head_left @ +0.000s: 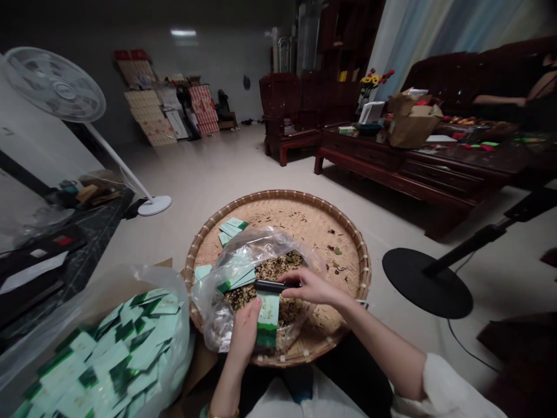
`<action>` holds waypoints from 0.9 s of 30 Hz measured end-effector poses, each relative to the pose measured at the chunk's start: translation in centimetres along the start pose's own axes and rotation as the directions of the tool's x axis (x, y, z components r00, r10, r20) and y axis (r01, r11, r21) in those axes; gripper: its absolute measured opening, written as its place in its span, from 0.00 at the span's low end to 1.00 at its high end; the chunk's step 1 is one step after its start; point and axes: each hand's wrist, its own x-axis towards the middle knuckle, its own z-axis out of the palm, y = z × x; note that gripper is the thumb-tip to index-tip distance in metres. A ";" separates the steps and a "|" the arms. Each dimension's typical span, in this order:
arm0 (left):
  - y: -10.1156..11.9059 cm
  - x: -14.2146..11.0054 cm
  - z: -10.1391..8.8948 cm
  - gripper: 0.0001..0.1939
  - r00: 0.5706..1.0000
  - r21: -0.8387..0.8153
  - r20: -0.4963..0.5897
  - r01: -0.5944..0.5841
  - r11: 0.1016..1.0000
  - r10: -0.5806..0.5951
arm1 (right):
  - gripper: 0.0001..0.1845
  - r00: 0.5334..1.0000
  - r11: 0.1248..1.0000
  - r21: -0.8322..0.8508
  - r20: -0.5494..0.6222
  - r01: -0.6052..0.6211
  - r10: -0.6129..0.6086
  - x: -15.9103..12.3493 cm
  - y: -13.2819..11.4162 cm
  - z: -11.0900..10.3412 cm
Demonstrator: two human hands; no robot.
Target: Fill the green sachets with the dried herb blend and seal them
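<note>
My left hand (246,325) pinches the side of a pale green paper sachet (268,316) with a dark green band at its bottom. Across the sachet's top edge lies a black bar-shaped hand tool (270,285), gripped by the fingers of my right hand (311,285). Both hands are above an open clear plastic bag (211,313) of chopped dried mix (278,267). A fan of more sachets (241,278) rests on that bag, just beyond my left hand. Beneath everything is a round woven bamboo tray (300,203).
At the left stands a large clear bag (180,325) full of green sachets (117,348). Another sachet stack (232,227) lies on the tray's far left. A white fan (154,204), a black round stand base (429,284) and a dark wooden table (378,157) surround the tray.
</note>
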 end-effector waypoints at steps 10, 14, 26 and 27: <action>0.2 -0.2 -0.1 0.28 0.999 -0.026 0.010 0.036 0.999 -0.036 | 0.23 0.994 0.988 0.106 0.033 -0.110 0.107 0.0 0.2 0.1; 0.2 -0.3 -0.1 0.27 1.000 0.008 -0.001 0.011 1.000 -0.011 | 0.20 0.997 0.997 -0.028 -0.023 -0.069 0.069 -0.3 0.0 0.2; -0.4 0.2 0.2 0.28 0.998 -0.095 -0.014 0.058 0.994 -0.059 | 0.20 0.994 0.996 0.021 0.061 -0.090 0.089 0.3 1.0 0.1; -0.5 0.3 0.1 0.28 0.996 -0.127 -0.033 0.073 0.989 -0.077 | 0.21 0.996 0.997 -0.008 0.040 -0.080 0.081 0.4 1.2 -0.1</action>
